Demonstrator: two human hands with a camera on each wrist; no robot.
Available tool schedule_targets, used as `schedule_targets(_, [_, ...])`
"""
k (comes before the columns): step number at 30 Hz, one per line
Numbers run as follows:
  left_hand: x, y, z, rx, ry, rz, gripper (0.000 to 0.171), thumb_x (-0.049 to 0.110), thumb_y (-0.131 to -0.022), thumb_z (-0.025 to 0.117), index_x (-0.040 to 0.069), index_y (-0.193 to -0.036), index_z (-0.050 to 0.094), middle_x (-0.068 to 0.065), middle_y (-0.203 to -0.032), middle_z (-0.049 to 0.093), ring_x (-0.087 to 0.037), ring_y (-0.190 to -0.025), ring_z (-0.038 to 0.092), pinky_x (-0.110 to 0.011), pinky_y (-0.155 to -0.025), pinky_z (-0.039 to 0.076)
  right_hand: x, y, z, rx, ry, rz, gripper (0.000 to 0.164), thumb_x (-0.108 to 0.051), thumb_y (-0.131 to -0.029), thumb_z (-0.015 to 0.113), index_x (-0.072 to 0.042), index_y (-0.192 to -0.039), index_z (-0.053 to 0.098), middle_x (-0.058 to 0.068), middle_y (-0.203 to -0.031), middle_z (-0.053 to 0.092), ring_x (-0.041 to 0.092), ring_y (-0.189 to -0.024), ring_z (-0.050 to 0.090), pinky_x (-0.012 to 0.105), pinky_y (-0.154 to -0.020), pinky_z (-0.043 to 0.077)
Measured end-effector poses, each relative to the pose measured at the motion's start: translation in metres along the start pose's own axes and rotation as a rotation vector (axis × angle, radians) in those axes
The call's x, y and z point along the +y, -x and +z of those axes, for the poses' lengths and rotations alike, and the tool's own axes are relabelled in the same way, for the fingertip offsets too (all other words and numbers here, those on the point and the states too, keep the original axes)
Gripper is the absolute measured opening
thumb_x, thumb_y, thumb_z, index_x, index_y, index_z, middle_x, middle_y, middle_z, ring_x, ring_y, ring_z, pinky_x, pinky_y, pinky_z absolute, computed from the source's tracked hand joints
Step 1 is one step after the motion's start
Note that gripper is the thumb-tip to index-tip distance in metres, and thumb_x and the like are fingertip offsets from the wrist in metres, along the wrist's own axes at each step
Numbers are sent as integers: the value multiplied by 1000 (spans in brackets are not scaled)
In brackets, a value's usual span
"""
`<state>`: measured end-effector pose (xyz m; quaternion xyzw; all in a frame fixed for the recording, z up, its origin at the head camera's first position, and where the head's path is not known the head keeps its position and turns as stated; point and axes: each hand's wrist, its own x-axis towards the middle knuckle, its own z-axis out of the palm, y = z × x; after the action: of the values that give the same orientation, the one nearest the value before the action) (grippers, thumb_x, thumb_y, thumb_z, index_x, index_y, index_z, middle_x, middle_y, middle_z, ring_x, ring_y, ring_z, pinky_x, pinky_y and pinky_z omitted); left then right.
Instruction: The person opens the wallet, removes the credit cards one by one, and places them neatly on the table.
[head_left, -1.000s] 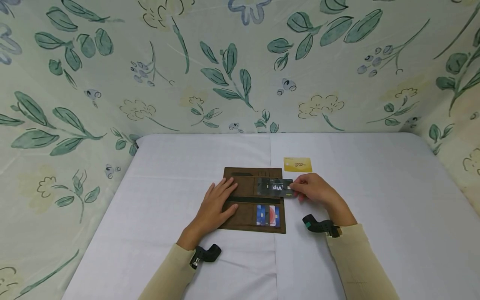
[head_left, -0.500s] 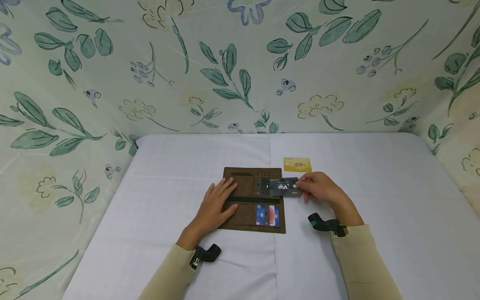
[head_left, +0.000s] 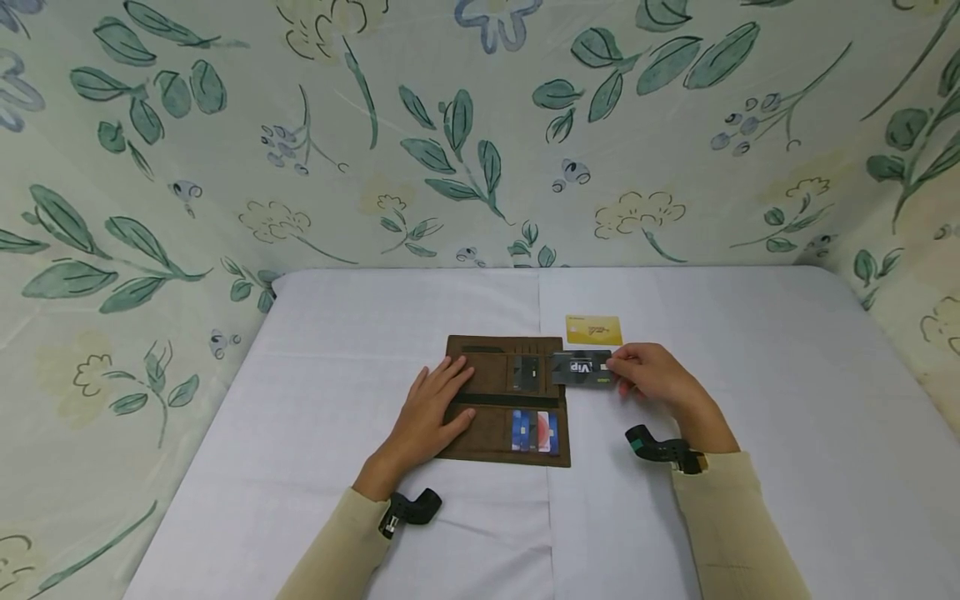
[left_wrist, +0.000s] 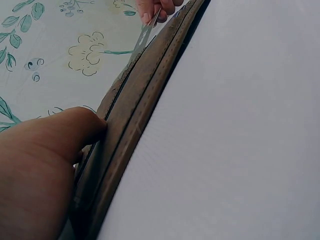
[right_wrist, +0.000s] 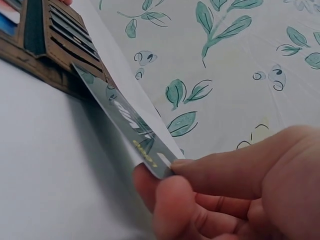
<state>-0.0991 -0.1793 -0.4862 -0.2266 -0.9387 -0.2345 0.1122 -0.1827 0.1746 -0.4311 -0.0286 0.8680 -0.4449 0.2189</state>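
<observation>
A brown wallet [head_left: 487, 429] lies spread flat on the white-covered table. My left hand [head_left: 429, 410] rests on its left side with the fingers spread; in the left wrist view the thumb [left_wrist: 85, 125] presses on the wallet's edge. My right hand [head_left: 651, 379] pinches the right end of a dark grey card [head_left: 582, 367] marked "Vip" between thumb and fingers. The card's left end overlaps the wallet's right edge. In the right wrist view the card [right_wrist: 125, 120] slants up from beside the wallet's slots [right_wrist: 75, 37].
A yellow card [head_left: 593, 330] lies on the table just behind the grey one. Several blue, dark and red-and-white cards [head_left: 535, 431] sit in the wallet's near slots, and dark cards [head_left: 526, 373] in the far ones. A floral cloth [head_left: 480, 150] hangs behind the table.
My right hand has moved to the right, drawing the Vip card out of the wallet's far slots to its right edge. The left hand has stayed in place.
</observation>
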Motion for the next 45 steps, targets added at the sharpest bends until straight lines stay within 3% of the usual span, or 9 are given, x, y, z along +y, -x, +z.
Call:
schedule_targets(9, [-1,1,1,0,-4,-6,61,33,-93,63,8,-145,44,-11,-153,36,-31,-143,27,-58,-113,16,7,0,-6,39,-2,15,28,-20,-100,50,3,-115,56,10,-82,60,21,-72,54,28,-59,45])
schedule_targets(26, [-2,0,1,-4,-9,-10,60,33,-93,62,9,-145,45,-10,-153,36,-30,-143,27,-57,-114,16,8,2,-10,92,-34,104,33,-23,-101,50,3,-119,55,8,-77,59,21,-72,52,28,-60,43])
schedule_targets(36, [-2,0,1,-17,-5,-20,60,34,-94,61,9,-145,44,-9,-153,35,-29,-143,26,-56,-114,15,9,-2,-5,174,32,132,32,-27,-99,51,1,-113,59,7,-74,60,22,-70,52,29,-60,43])
schedule_targets(45, [0,0,1,-12,-10,-17,60,34,-94,61,9,-145,44,-9,-153,35,-30,-143,26,-56,-114,16,12,-3,-4,198,122,119,33,-30,-99,49,1,-104,62,6,-75,66,21,-68,54,27,-58,42])
